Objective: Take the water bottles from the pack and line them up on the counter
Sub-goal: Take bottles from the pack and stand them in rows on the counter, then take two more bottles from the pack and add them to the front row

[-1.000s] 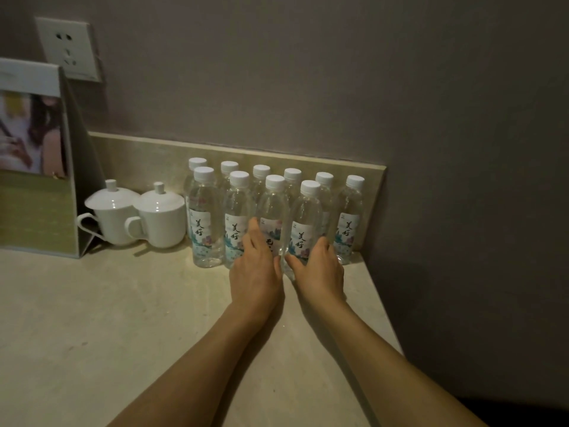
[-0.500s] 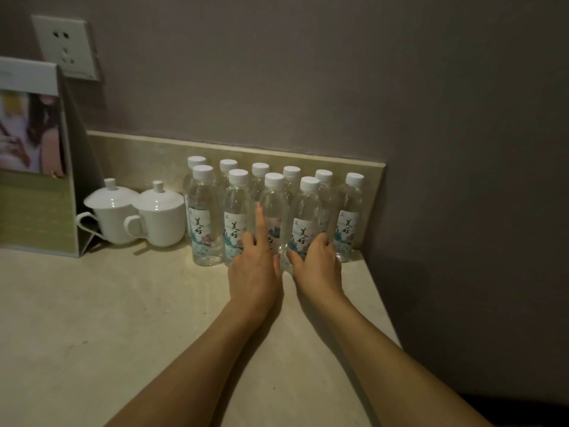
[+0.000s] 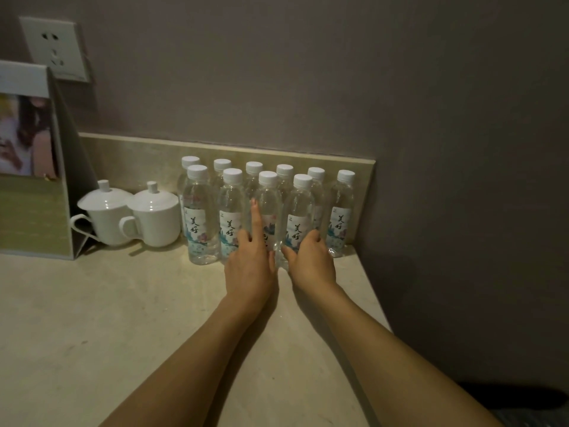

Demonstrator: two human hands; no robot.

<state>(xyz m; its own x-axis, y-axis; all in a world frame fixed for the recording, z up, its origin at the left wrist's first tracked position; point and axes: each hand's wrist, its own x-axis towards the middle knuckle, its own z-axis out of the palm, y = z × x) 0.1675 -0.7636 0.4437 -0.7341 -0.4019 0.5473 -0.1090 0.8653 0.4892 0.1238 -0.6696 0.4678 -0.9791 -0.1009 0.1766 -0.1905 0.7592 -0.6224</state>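
Against the backsplash at the counter's (image 3: 92, 318) far right corner, I see ten clear plastic white-capped water bottles (image 3: 200, 217) standing in two rows. My left hand (image 3: 249, 266) rests one straight finger on the third front bottle (image 3: 268, 204); my right hand (image 3: 311, 260) curls round the fourth (image 3: 300, 211). I judge this final straightening; next, nudge them flush.

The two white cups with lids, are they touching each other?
Cannot tell. In the head view the right cup overlaps the left cup, and its handle sits in front of the left cup's body, hiding where they might meet.
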